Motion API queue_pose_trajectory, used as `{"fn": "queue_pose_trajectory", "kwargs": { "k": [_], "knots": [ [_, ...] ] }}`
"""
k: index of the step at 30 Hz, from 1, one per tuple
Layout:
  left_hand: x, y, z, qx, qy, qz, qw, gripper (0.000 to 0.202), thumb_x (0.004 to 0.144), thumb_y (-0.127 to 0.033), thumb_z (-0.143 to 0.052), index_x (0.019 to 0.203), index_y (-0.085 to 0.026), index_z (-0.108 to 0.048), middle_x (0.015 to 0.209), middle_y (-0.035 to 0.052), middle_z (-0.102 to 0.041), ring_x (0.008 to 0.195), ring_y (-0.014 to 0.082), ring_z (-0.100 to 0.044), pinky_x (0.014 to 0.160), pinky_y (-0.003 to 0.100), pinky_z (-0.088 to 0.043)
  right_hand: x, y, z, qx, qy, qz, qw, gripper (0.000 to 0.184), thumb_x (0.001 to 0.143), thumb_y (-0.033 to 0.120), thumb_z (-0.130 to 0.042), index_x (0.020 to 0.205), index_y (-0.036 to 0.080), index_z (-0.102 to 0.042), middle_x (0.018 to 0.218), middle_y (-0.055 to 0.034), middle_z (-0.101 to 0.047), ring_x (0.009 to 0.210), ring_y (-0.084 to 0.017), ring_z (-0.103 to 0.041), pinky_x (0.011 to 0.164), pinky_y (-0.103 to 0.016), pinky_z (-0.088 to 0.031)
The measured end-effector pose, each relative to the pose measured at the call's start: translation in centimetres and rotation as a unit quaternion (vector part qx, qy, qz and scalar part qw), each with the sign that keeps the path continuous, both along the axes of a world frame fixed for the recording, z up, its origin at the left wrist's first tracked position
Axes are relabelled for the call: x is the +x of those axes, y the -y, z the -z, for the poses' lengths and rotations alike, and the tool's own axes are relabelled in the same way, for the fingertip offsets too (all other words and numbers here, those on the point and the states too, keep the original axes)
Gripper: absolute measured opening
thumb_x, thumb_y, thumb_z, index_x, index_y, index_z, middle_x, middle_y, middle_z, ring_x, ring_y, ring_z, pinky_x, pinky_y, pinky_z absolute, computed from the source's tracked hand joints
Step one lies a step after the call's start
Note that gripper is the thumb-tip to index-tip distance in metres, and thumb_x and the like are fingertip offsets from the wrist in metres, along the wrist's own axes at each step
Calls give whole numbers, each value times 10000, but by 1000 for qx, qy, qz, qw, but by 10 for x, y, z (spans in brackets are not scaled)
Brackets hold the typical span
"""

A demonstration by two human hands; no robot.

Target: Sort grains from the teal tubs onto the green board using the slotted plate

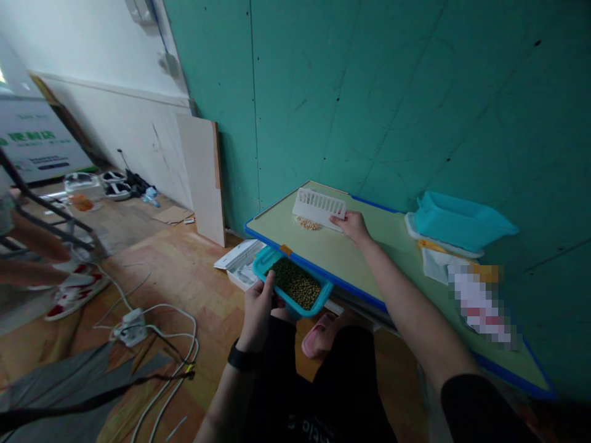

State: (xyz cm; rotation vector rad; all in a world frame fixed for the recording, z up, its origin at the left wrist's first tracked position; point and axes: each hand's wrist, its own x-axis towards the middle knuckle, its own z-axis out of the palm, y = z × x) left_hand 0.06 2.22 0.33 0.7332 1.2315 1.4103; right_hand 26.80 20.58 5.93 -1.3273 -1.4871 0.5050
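Observation:
My left hand [260, 307] grips the near left side of a turquoise plastic tray [325, 291], with the thumb over its rim. The tray sits at the table's front edge, partly below the tabletop. Inside it lie small dark green beans [290, 272] and paler tan beans [305, 294]. Over the table, my right hand [353, 226] pinches the right end of a white slotted plastic plate [318, 208], which is tilted. Pale and orange-brown grains [306, 223] lie loose on the tabletop, right under the plate's lower left edge; part of that pile may be hidden.
On the table [397, 271], a larger turquoise basin [464, 215] rests on a white lid against the green wall. Packets [436, 264] lie nearer. An open white box [242, 271] is below the left edge. White cables [184, 317] cross the floor; another person's legs [32, 252] are at left.

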Motion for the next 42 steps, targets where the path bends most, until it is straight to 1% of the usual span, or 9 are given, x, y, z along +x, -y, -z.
{"fn": "queue_pose_trajectory", "kwargs": {
  "k": [4,10,14,18,23,27,33,39,42],
  "knots": [
    [-2,3,2,-1,25,16,1000,566,602,-696,-792,610,-182,-555,428,-40,-543,384,120,-545,407,217,-440,-4,-2,-2,8,22,-6,1000,220,695,288,-824,880,176,-780,896,-72,-795,921,-269,-748,825,-365,-584],
    [-2,7,5,3,17,17,1000,534,656,-662,-783,654,-174,-567,453,-46,-546,406,116,-552,424,209,-439,-13,-1,-3,1,51,7,999,137,726,252,-804,838,175,-786,874,-63,-796,847,-259,-758,798,-359,-588],
    [-3,8,4,8,16,16,1000,526,663,-650,-783,647,-172,-564,465,-56,-531,406,112,-550,421,204,-423,-16,1,-4,-2,31,-19,999,159,723,252,-806,861,175,-789,885,-53,-796,853,-250,-759,815,-362,-588],
    [-4,7,4,6,23,16,1000,524,655,-648,-789,661,-169,-576,472,-57,-530,408,106,-537,422,203,-417,-17,2,-4,-14,6,-19,1000,170,704,244,-812,854,168,-790,876,-58,-796,848,-254,-760,830,-385,-589],
    [-4,7,4,4,24,15,1000,540,636,-665,-792,670,-165,-590,464,-51,-537,407,115,-544,425,211,-423,-17,7,-7,-26,-32,-44,998,210,695,245,-810,886,159,-787,927,-70,-795,884,-250,-756,853,-387,-583],
    [-4,7,4,6,26,17,999,537,641,-663,-790,658,-166,-588,466,-46,-547,411,116,-548,425,212,-422,-17,10,-9,-27,-38,-53,998,178,697,246,-804,849,155,-783,896,-68,-795,877,-243,-752,855,-383,-579],
    [-4,7,4,6,17,15,1000,548,651,-675,-776,655,-157,-598,468,-46,-539,407,109,-539,424,210,-417,-15,8,-8,-32,-38,-54,997,193,688,253,-813,847,149,-782,893,-78,-793,860,-241,-750,853,-385,-576],
    [-4,6,4,7,27,20,999,554,631,-674,-792,693,-153,-612,478,-40,-557,418,113,-551,428,207,-423,-18,13,-12,-50,-58,-79,994,262,656,309,-838,836,128,-780,898,-88,-792,833,-245,-746,834,-397,-577],
    [-4,6,4,8,21,15,1000,547,641,-671,-786,659,-160,-592,457,-39,-546,403,110,-535,419,207,-416,-18,15,-14,-53,-62,-88,993,264,647,308,-842,837,134,-784,911,-88,-792,838,-242,-743,829,-393,-577]
  ]
}}
